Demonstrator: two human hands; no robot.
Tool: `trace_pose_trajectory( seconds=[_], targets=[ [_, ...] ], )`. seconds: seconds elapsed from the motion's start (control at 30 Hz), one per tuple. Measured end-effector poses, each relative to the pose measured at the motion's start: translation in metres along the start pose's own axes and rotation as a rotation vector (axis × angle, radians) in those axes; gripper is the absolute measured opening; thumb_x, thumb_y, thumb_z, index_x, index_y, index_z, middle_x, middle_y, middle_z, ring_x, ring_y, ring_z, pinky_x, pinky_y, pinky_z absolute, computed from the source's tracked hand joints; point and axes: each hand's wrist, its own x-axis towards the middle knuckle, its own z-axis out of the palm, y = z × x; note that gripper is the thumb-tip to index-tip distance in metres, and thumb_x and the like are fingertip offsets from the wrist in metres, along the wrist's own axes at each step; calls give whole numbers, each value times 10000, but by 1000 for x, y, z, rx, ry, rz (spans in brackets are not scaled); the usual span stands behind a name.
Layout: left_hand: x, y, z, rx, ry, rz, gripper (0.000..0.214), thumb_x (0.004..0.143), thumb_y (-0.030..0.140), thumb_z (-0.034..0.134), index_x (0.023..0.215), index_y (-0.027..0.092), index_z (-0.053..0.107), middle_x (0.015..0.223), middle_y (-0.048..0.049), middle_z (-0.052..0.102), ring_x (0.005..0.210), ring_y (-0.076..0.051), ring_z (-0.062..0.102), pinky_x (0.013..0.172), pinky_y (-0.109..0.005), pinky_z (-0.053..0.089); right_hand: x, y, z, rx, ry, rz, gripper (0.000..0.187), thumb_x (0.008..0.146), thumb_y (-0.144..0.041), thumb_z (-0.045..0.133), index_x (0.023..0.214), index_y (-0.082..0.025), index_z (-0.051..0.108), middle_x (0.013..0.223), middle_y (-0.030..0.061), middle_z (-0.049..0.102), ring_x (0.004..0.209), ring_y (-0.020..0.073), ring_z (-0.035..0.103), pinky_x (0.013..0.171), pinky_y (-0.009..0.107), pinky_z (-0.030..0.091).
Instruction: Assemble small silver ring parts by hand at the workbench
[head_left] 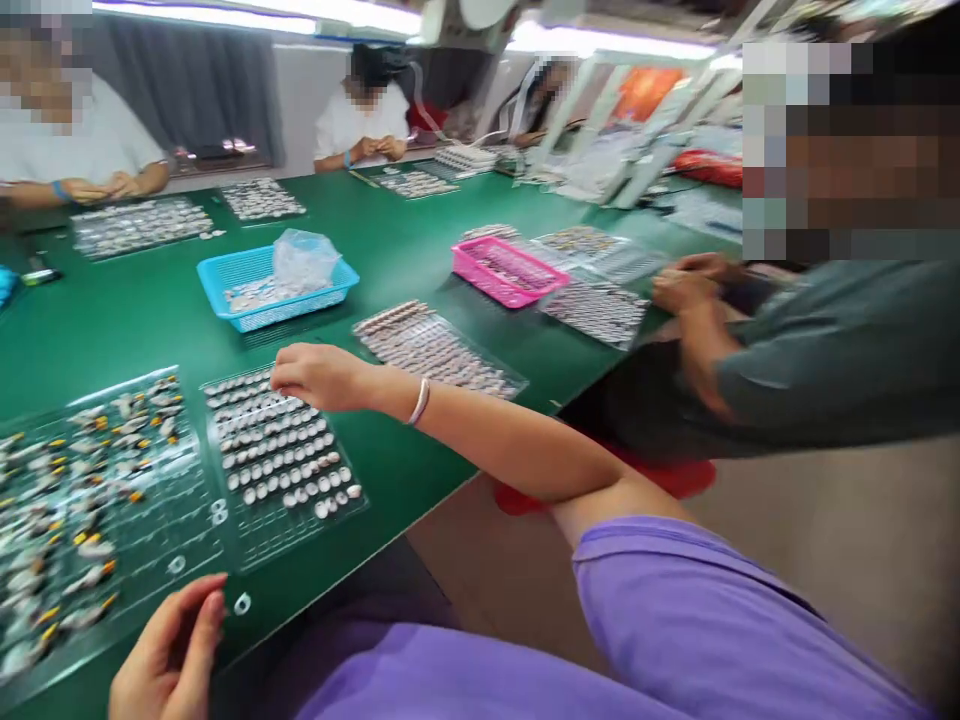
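Observation:
My right hand (319,376) reaches over the far edge of a clear tray (262,540) holding rows of small round whitish pieces (285,460). Its fingertips are pinched together, and what they hold, if anything, is hidden. My left hand (172,655) is low at the table's front edge, thumb and forefinger tips brought together. I cannot make out anything between them. Close by lie small pale rings (241,604). Left of the round pieces, another clear tray (161,545) carries many small white, dark and yellow-orange pieces (90,480), blurred.
A blue basket (281,312) with a plastic bag, a pink basket (499,290) and a tray of pinkish pieces (435,350) stand on the green table (135,310). A co-worker's hands (690,285) are at the right. Other people sit across the table. A red stool (675,478) is below.

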Motion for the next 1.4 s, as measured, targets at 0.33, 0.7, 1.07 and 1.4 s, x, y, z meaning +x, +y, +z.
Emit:
trace_pose_trajectory(
  seconds=[0.33, 0.7, 1.07, 1.4],
  targets=[
    [9, 1, -16, 600, 40, 492, 351, 937, 392, 500, 1091, 138, 688, 1060, -144, 665, 922, -292, 605, 810, -460, 534, 111, -94, 82, 51, -229, -103, 144, 841, -36, 578, 940, -82, 673, 1018, 174, 649, 903, 226, 593, 733, 295, 442],
    [9, 4, -16, 440, 40, 442, 297, 927, 395, 520, 1033, 184, 700, 962, -99, 705, 832, -246, 654, 702, -369, 571, 112, -88, 79, 366, -188, 19, 181, 779, 57, 559, 744, -91, 659, 908, 112, 656, 878, 181, 572, 804, 296, 418],
    [5, 52, -4, -437, -72, -112, 264, 754, 426, 732, 897, 206, 701, 781, -19, 738, 612, -152, 658, 478, -212, 554, -31, -145, 69, 1705, -29, 359, 214, 759, -263, 731, 745, -153, 548, 908, 41, 701, 775, 113, 661, 690, 237, 522],
    [-9, 65, 21, -465, -112, -101, 176, 735, 345, 759, 787, 187, 701, 643, 6, 693, 509, -127, 624, 448, -191, 536, -90, -148, 86, 1805, 305, 394, 256, 688, -239, 821, 849, -188, 630, 826, -5, 642, 740, 101, 617, 703, 233, 529]
  ],
)
